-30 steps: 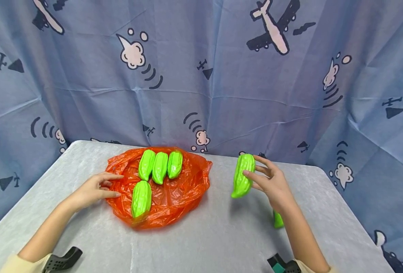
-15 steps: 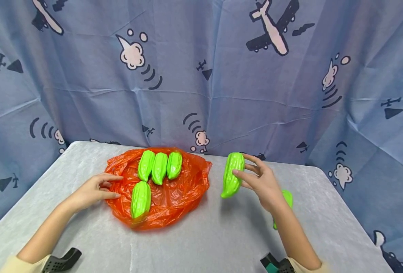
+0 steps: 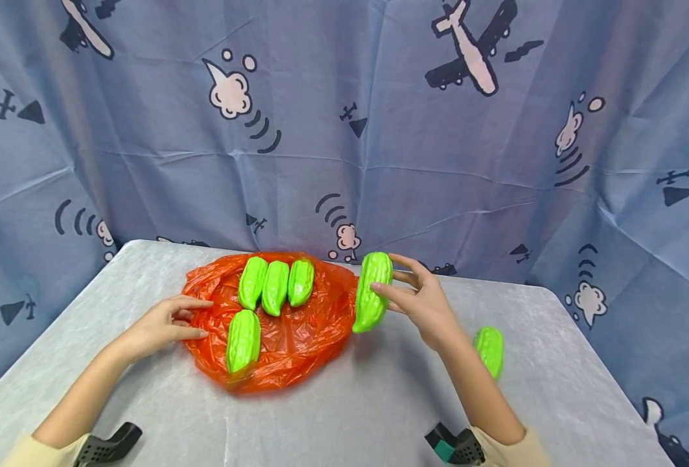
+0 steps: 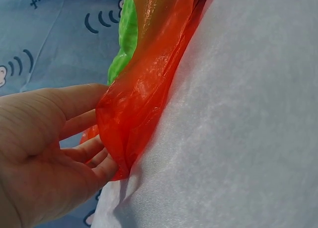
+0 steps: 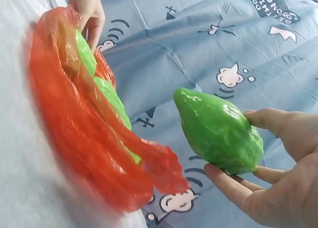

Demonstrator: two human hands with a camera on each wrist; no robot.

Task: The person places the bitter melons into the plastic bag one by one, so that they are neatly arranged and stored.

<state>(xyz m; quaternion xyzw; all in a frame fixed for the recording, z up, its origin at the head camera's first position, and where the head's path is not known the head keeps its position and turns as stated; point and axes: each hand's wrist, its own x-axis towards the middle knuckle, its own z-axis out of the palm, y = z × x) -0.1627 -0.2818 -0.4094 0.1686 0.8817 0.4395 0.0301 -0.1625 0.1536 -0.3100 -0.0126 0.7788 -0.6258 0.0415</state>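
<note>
My right hand [image 3: 422,301] holds a bright green bitter melon [image 3: 372,293] between thumb and fingers, raised over the table beside the right rim of a red plastic bag [image 3: 321,344]. In the right wrist view the same melon [image 5: 213,128] has its pointed end away from the palm. The bag lies spread with its mouth up. Inside are several bitter melons, with three [image 3: 275,287] side by side at the back and one [image 3: 243,340] nearer at the left. My left hand [image 3: 160,324] holds the bag's left edge; the left wrist view shows its fingertips at the red film [image 4: 134,109].
Another bitter melon [image 3: 490,350] lies on the pale table cover [image 3: 344,421], just right of my right forearm. Behind the table hangs a blue curtain [image 3: 297,194] printed with planes and clouds.
My right hand has carried its bitter melon leftward to the bag's right rim. The bitter melon on the right, earlier partly behind my forearm, shows more fully. The left hand stays put.
</note>
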